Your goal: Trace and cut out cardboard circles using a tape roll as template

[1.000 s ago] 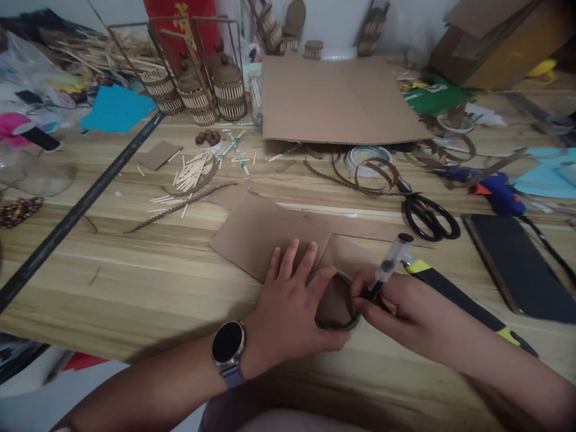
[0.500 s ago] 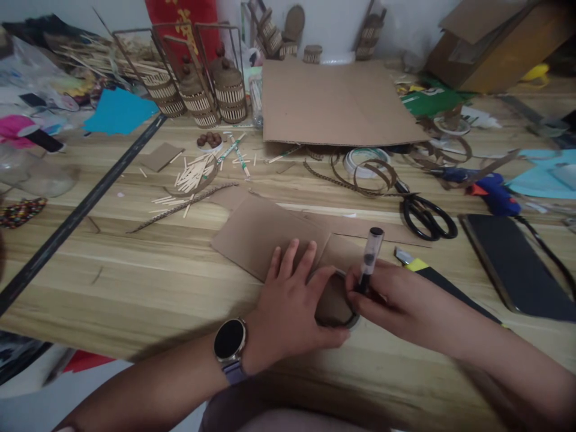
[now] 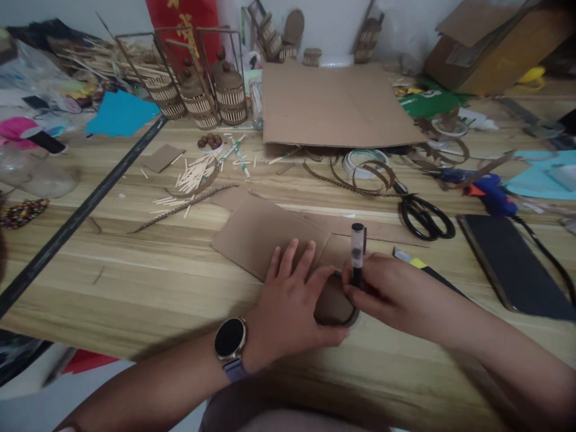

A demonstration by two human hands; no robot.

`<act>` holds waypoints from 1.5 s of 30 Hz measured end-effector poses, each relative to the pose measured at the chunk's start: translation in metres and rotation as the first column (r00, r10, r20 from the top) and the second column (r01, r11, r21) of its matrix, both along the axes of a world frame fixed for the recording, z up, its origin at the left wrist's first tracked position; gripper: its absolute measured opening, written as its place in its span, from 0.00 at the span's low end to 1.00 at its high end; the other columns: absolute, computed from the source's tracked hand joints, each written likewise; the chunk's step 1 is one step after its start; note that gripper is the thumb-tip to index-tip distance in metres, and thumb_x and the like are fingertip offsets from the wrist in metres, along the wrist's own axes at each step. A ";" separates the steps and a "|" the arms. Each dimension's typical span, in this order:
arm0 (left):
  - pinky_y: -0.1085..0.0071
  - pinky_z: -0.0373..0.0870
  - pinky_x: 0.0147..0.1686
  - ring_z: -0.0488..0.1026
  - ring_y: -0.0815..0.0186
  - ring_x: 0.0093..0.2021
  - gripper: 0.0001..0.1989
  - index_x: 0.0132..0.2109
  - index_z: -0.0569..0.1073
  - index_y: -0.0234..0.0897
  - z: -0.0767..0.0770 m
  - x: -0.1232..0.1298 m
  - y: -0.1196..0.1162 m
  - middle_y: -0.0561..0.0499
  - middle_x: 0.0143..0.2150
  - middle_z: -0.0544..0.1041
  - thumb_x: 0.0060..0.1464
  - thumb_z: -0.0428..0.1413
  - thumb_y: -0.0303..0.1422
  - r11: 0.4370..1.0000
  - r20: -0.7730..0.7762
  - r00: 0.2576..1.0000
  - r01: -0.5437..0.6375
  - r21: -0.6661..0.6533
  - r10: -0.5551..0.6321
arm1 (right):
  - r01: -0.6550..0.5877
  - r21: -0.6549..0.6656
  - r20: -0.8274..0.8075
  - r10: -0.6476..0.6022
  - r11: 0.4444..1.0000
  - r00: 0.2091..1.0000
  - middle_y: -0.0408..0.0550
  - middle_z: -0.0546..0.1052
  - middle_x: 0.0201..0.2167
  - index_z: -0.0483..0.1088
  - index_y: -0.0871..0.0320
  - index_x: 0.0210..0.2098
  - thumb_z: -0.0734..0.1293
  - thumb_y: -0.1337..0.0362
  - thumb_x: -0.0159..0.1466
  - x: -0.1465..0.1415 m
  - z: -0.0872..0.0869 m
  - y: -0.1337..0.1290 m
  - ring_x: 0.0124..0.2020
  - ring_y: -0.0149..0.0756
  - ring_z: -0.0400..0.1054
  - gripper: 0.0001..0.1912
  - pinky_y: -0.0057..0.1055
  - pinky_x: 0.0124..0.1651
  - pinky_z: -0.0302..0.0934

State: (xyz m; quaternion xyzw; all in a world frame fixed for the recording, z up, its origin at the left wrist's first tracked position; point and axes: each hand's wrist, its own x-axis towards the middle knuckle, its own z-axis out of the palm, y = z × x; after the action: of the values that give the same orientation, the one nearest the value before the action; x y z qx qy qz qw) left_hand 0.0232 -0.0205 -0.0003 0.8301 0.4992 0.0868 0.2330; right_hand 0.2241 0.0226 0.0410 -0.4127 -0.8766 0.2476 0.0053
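My right hand (image 3: 382,288) is closed around a pen (image 3: 357,255), a clear-barrelled one with a black cap end pointing up. Its tip is hidden behind my fingers, at the right edge of a round brown cardboard ring (image 3: 335,300). My left hand (image 3: 292,306), with a watch on the wrist, lies spread on a piece of cardboard (image 3: 265,231). Its thumb and index finger reach around the ring's left and lower sides, touching it. The ring's left part is hidden under that hand.
Right of my hands lie a utility knife (image 3: 432,273), black scissors (image 3: 425,217), a dark phone (image 3: 513,261) and a blue glue gun (image 3: 490,191). Behind are loose sticks (image 3: 195,174), a large cardboard sheet (image 3: 333,105) and small lanterns (image 3: 198,99). A long ruler (image 3: 90,204) lies left.
The pen has tipped from a rightward lean to nearly upright, and my right hand has shifted slightly left along the ring's edge. My left hand stays in place.
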 end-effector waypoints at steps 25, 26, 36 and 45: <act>0.33 0.43 0.71 0.40 0.31 0.76 0.44 0.62 0.71 0.40 0.006 0.002 0.006 0.32 0.77 0.51 0.41 0.72 0.53 0.998 -0.030 0.999 -0.043 -0.051 0.041 | 0.265 0.145 -0.572 -0.137 0.953 0.809 0.44 0.82 0.35 0.74 0.51 0.45 0.65 0.71 0.66 0.009 -0.035 -0.047 0.34 0.37 0.78 0.11 0.34 0.41 0.71; 0.32 0.43 0.70 0.40 0.31 0.76 0.44 0.62 0.71 0.40 0.006 0.002 0.006 0.32 0.77 0.51 0.41 0.72 0.53 0.998 -0.032 0.999 -0.042 -0.052 0.041 | 0.267 0.155 -0.578 -0.132 0.951 0.805 0.43 0.81 0.34 0.75 0.51 0.45 0.65 0.71 0.67 0.009 -0.036 -0.047 0.34 0.37 0.77 0.11 0.35 0.42 0.71; 0.30 0.46 0.69 0.42 0.30 0.76 0.43 0.61 0.71 0.42 0.003 0.002 0.004 0.33 0.77 0.52 0.40 0.72 0.53 0.998 -0.016 0.999 -0.045 -0.036 0.044 | 0.268 0.118 -0.616 -0.141 0.956 0.775 0.45 0.81 0.36 0.76 0.51 0.44 0.66 0.70 0.67 0.007 -0.048 -0.043 0.39 0.40 0.77 0.10 0.39 0.45 0.68; 0.30 0.43 0.70 0.39 0.30 0.76 0.44 0.61 0.71 0.40 0.005 0.001 0.006 0.32 0.77 0.50 0.40 0.73 0.51 0.996 -0.016 0.999 -0.050 -0.070 0.049 | 0.309 0.283 -0.534 -0.119 0.908 0.837 0.44 0.81 0.34 0.74 0.50 0.44 0.66 0.69 0.68 0.019 -0.045 -0.046 0.35 0.41 0.75 0.09 0.40 0.41 0.64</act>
State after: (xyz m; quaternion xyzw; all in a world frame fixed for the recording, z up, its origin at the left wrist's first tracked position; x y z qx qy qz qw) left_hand 0.0246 -0.0149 0.0048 0.8094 0.5238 0.0689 0.2564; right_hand 0.2434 -0.0232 -0.0036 -0.4223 -0.8216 0.1807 0.3375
